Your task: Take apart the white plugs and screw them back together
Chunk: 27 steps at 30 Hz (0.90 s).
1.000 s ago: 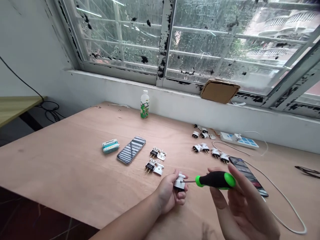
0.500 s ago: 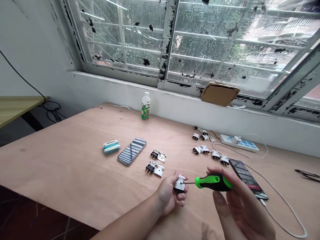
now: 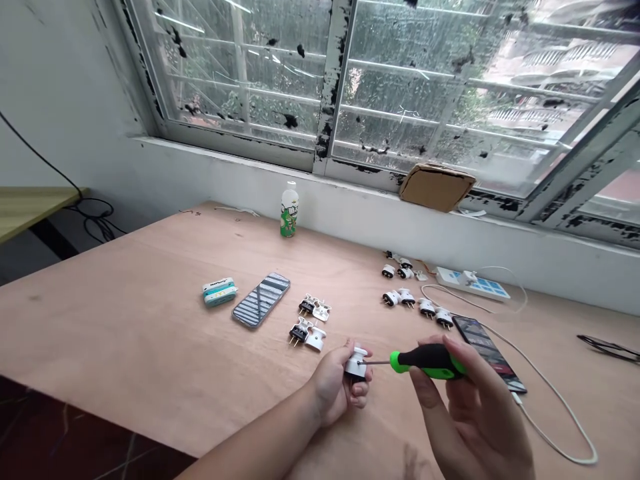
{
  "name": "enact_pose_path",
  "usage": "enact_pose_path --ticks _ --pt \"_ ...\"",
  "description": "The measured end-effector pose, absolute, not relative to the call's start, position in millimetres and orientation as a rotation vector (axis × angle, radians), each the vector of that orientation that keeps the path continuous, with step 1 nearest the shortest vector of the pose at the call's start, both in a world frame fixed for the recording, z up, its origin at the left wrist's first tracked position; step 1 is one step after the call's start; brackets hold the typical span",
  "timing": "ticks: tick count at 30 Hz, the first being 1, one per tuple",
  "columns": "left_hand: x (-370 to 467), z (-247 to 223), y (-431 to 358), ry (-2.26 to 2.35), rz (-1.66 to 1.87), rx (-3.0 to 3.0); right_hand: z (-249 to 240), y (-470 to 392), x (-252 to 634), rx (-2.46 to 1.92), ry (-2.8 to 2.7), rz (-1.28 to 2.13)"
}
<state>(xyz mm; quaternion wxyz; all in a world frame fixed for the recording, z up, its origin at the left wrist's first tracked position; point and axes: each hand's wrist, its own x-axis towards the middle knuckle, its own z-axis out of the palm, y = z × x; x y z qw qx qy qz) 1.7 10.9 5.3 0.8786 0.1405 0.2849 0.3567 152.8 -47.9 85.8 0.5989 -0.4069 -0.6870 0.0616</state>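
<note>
Between the thumb and fingers of my left hand (image 3: 334,387) is a white and black electrical plug (image 3: 355,364), its white side facing right. My right hand (image 3: 477,407) is closed on the handle of a green and black screwdriver (image 3: 430,361). The screwdriver's thin shaft points left, and its tip meets the screw spot on the plug's white shell. Left of my left hand lie two opened plugs: a black pin base (image 3: 299,331) with a white cover (image 3: 315,339) beside it, and behind them another black base (image 3: 307,305) with its white cover (image 3: 321,310).
Several closed plugs (image 3: 406,298) stand toward the back right, near a white power strip (image 3: 473,285). A phone on a white cable (image 3: 493,353) lies behind my right hand. Another phone (image 3: 261,300), a teal and white packet (image 3: 219,292), a bottle (image 3: 289,212) and dark glasses (image 3: 607,348) are on the table.
The screwdriver handle has turned about its axis, its green panel now lower. My right thumb has moved up against the handle. The view has shifted slightly.
</note>
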Motion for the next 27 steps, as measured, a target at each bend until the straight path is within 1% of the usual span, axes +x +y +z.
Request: enact_pose_path --ticks 18,27 --pt "0.3 10.1 11.1 0.604 0.760 0.293 99.0 -56.5 145.5 -0.932 -1.453 0.189" --pt "0.3 7.2 11.9 0.607 0.749 0.283 90.4 -54.3 149.8 -0.932 -1.448 0.172"
